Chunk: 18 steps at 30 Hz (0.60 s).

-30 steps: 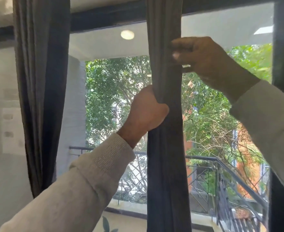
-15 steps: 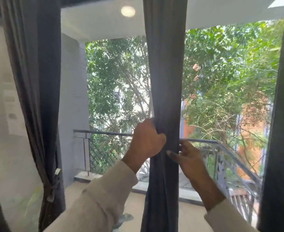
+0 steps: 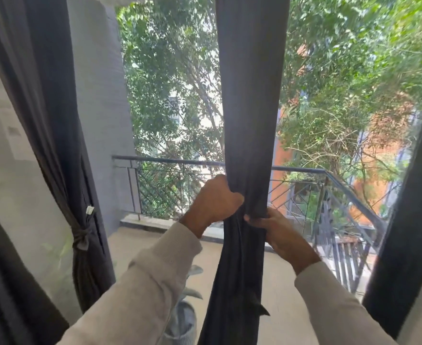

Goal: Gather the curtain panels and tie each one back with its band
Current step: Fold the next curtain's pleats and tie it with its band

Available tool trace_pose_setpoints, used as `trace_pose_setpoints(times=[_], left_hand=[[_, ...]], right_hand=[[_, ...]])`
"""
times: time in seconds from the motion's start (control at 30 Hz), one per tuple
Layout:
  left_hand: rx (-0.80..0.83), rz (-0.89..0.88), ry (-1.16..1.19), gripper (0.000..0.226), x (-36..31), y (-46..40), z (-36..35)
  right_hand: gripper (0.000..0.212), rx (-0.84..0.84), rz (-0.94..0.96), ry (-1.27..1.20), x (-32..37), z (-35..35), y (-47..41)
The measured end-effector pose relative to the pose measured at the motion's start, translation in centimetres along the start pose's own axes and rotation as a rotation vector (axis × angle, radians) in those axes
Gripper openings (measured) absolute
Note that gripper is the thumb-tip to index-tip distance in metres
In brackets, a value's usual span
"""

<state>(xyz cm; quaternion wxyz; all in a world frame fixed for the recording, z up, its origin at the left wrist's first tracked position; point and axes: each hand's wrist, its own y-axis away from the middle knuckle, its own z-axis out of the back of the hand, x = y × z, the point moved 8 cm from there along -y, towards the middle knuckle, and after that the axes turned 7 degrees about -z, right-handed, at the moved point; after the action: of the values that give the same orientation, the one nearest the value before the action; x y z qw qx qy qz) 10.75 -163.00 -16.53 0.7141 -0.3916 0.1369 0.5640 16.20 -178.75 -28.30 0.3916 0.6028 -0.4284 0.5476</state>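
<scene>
Fingers (image 3: 232, 195) of both hands clamped around the gathered middle curtain panel (image 3: 251, 95).

Curtain panel (image 3: 251, 120) — dark matt cloth; railing (image 3: 170, 161) — metal.

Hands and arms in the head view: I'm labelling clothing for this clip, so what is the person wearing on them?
Both arms are covered by long, light beige-grey knit sleeves: the left sleeve ends in a ribbed cuff at the wrist, as does the right sleeve. The left hand and right hand are bare; no gloves, watch or rings show.
</scene>
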Motion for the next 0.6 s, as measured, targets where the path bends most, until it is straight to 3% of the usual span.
trace_pose_setpoints(times=[0.17,0.27,0.37,0.6], left_hand=[[0.028,0.069,-0.077,0.034,4.6,1.1,-3.4],[0.060,0.082,-0.058,0.029,6.7,2.2,-5.6],[0.084,0.085,0.008,0.032,8.7,3.2,-7.4],[-0.016,0.156,0.262,0.031,11.0,4.8,-9.8]], right_hand=[[0.017,-0.180,0.079,0.275,-2.7,1.6,0.7],[0.021,-0.225,0.136,0.346,-5.4,1.8,1.4],[0.028,-0.279,0.169,0.415,-7.7,2.3,2.2],[0.020,-0.567,0.433,0.757,-9.6,0.8,7.3]])
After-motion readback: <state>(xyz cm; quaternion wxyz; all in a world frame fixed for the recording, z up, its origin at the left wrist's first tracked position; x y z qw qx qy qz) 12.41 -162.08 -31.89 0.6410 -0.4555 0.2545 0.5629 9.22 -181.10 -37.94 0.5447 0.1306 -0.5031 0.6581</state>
